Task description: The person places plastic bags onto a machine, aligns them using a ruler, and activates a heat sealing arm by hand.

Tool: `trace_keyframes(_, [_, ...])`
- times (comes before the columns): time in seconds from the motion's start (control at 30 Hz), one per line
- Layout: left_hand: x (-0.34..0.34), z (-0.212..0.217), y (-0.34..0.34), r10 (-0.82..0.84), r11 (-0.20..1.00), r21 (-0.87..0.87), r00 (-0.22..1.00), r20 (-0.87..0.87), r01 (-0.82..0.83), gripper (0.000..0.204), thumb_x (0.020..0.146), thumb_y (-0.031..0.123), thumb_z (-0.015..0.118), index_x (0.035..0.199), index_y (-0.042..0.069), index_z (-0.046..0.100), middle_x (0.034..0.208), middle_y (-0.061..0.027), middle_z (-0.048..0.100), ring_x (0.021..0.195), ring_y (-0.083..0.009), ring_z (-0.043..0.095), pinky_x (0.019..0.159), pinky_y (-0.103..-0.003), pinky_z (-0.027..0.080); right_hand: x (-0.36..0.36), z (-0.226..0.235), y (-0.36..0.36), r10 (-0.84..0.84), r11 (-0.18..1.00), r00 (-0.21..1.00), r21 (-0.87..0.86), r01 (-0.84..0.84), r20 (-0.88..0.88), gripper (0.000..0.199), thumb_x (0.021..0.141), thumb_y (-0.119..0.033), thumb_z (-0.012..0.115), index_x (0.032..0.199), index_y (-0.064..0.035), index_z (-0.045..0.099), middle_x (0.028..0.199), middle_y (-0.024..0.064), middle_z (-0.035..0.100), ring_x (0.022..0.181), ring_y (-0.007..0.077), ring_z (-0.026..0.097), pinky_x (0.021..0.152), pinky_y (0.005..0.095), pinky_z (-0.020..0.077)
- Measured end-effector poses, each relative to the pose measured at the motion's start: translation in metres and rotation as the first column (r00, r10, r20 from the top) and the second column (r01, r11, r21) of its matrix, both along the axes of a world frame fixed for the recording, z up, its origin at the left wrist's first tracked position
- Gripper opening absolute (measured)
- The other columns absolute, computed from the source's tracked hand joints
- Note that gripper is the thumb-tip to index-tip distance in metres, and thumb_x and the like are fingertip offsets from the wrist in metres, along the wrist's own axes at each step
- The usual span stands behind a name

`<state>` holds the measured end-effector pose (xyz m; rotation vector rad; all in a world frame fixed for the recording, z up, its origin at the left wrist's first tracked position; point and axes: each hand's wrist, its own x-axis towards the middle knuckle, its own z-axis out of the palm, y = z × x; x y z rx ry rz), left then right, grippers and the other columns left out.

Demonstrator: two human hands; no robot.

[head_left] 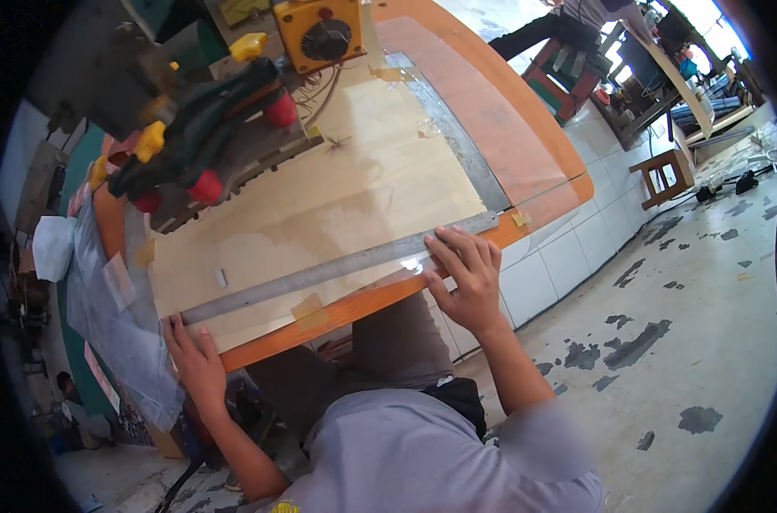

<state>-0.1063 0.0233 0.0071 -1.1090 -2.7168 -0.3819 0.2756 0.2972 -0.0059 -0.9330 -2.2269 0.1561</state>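
A long grey metal straightedge, like a steel ruler (337, 267), lies across a pale board (303, 231) near the table's front edge. At its left end my left hand (200, 363) rests with fingers stretched out, the fingertips touching the strip and the board's edge. My right hand (469, 278) lies near the other end, its fingers extended onto the strip and its thumb apart by the table edge. Both hands are open. Yellowish tape (309, 309) sticks at the front edge between them. A small grey piece (221, 278) sits on the board behind the strip.
Over the board's far left stands a dark machine (209, 128) with yellow knobs and red caps. A yellow box (320, 36) is behind it. Pinkish sheet covers the orange table's (576, 184) right side. Plastic sheeting (127, 316) hangs at left; a stool (662, 178) and a person (568, 26) are beyond.
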Motion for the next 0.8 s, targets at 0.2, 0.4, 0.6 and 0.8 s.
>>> trace_keyframes(0.2, [0.002,-0.001,0.001,-0.002,1.0,0.019,1.0,-0.011,0.003,0.059,0.11,0.031,0.057,0.157,-0.003,0.045,0.163,-0.0314,0.038,0.153,-0.0476,0.037,0.127,-0.053,0.032,-0.01,0.032,0.005,0.055,0.996,0.994,-0.073,-0.049,0.093,0.036,0.092,-0.024,0.076,0.123,-0.0055,0.074,0.127,0.0091,0.07,0.124,0.0293,0.064,0.106,0.0442,0.0427])
trace_keyframes(0.4, [0.003,-0.002,0.006,-0.035,0.998,0.059,0.999,-0.001,0.035,0.059,0.109,0.031,0.059,0.154,-0.006,0.047,0.163,-0.0317,0.038,0.153,-0.0479,0.037,0.127,-0.053,0.032,-0.035,0.029,-0.003,0.1,0.995,0.991,0.015,-0.102,0.092,0.038,0.093,-0.019,0.075,0.126,-0.0017,0.07,0.13,0.0127,0.069,0.127,0.0326,0.062,0.111,0.0484,0.0432])
trace_keyframes(0.6, [0.009,0.006,0.001,0.097,0.994,0.054,0.994,0.043,-0.099,0.06,0.106,0.03,0.064,0.152,-0.006,0.049,0.163,-0.032,0.038,0.153,-0.0482,0.037,0.126,-0.054,0.033,-0.055,0.021,-0.015,-0.008,1.0,1.0,-0.012,0.008,0.004,0.033,0.092,-0.018,0.077,0.122,-0.0043,0.075,0.128,0.0115,0.071,0.126,0.0323,0.064,0.108,0.0476,0.0445])
trace_keyframes(0.8, [0.012,-0.004,0.004,0.014,0.978,0.206,0.998,0.063,-0.027,0.062,0.105,0.029,0.066,0.156,-0.001,0.045,0.166,-0.0302,0.033,0.154,-0.0486,0.034,0.126,-0.059,0.031,-0.046,0.016,-0.018,0.017,1.0,1.0,-0.013,-0.017,0.024,0.033,0.093,-0.014,0.076,0.125,-0.0038,0.076,0.131,0.0141,0.071,0.126,0.0343,0.063,0.11,0.0475,0.0445])
